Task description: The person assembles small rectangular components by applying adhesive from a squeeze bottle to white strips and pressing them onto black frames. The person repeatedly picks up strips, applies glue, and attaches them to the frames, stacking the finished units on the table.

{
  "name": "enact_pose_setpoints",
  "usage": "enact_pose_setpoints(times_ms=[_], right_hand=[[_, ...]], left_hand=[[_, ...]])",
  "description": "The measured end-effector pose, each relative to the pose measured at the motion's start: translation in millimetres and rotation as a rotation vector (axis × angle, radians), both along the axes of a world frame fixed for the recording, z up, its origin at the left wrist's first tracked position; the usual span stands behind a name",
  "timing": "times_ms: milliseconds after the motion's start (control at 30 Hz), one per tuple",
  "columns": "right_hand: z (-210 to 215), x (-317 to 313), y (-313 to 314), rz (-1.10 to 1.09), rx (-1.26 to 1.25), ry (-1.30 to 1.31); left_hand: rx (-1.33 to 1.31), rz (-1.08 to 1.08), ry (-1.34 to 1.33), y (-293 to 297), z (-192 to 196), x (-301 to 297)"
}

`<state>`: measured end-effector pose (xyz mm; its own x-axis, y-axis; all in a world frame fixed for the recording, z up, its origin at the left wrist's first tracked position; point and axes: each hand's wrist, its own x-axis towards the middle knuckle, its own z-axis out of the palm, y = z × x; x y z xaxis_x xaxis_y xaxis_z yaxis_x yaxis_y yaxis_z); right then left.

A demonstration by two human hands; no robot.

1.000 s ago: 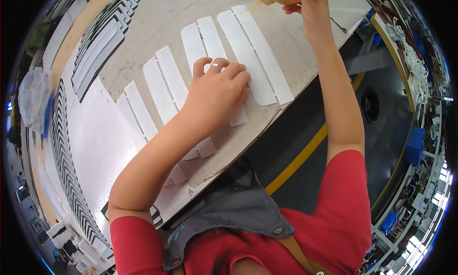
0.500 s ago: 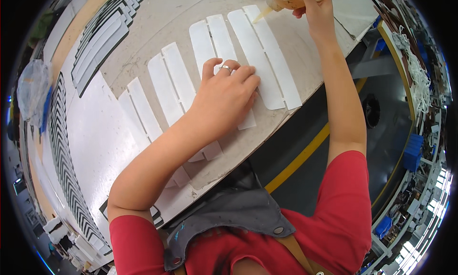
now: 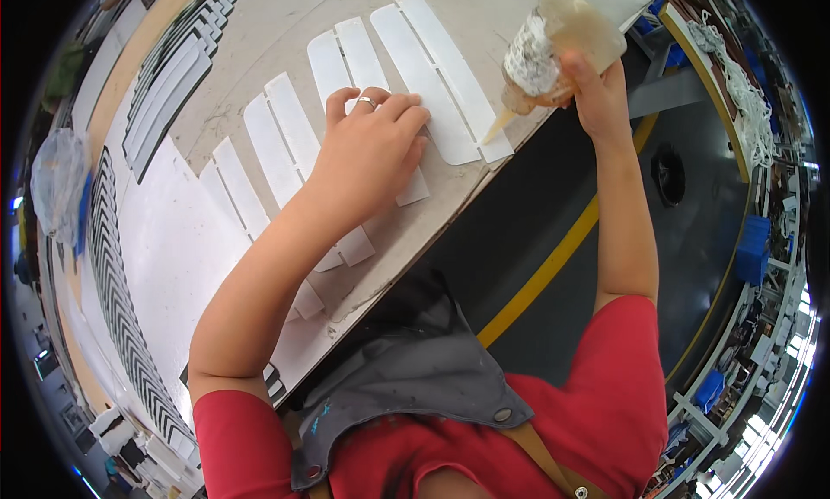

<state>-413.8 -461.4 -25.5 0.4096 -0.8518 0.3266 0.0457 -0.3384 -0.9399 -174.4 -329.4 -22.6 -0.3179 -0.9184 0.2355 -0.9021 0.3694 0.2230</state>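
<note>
My right hand (image 3: 601, 101) is wrapped round a translucent squeeze bottle (image 3: 588, 32), tilted nozzle-down, with whitish wrapping round its neck. The bottle's yellowish nozzle (image 3: 499, 125) points at the near end of the rightmost narrow white strip (image 3: 454, 75), by the table edge; I cannot tell if it touches. Beside that strip lies a wider white piece (image 3: 424, 79), a thin gap between them. My left hand (image 3: 372, 144), a ring on one finger, rests with fingers apart and bent on the neighbouring pair of white strips (image 3: 359, 54), hiding their middle. More white pairs (image 3: 281, 127) lie further left.
Overlapping dark-edged pieces (image 3: 169, 92) lie at the table's far left, and a long row of similar ones (image 3: 130, 300) runs down the left side. A clear plastic bag (image 3: 60, 179) hangs beyond. To the right stand a dark round bin (image 3: 667, 175) and a blue crate (image 3: 752, 252).
My right hand has brought the bottle from the far end of the rightmost strip towards me, to its near end. The left hand stays on the neighbouring pair; the whole view has shifted slightly.
</note>
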Motion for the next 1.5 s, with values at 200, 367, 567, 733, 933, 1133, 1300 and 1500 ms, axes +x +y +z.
enact_pose_setpoints(times_ms=[200,367,567,733,933,1133,1300,1500], right_hand=[[17,-3,40,0.011,-0.325,-0.119],[20,-21,45,0.031,-0.45,0.037],[25,-15,17,-0.137,-0.392,-0.11],[9,51,-58,-0.137,-0.34,-0.161],[-8,112,-99,-0.163,-0.405,-0.302],[-1,109,-95,-0.11,-0.298,-0.18],[-6,99,-106,-0.215,-0.286,-0.158],[-2,81,-97,-0.152,-0.23,-0.122]], left_hand=[[-0.002,0.01,-0.017,0,1,-2],[0.008,0.01,-0.018,-1,0,-2],[-0.007,0.006,-0.003,0,0,-2],[0.007,-0.001,0.018,-2,-1,1],[0.04,-0.019,0.054,-3,-1,3],[0.052,-0.02,0.072,-2,-1,7],[0.052,-0.024,0.048,-2,0,6],[0.033,-0.022,0.042,-2,0,5]])
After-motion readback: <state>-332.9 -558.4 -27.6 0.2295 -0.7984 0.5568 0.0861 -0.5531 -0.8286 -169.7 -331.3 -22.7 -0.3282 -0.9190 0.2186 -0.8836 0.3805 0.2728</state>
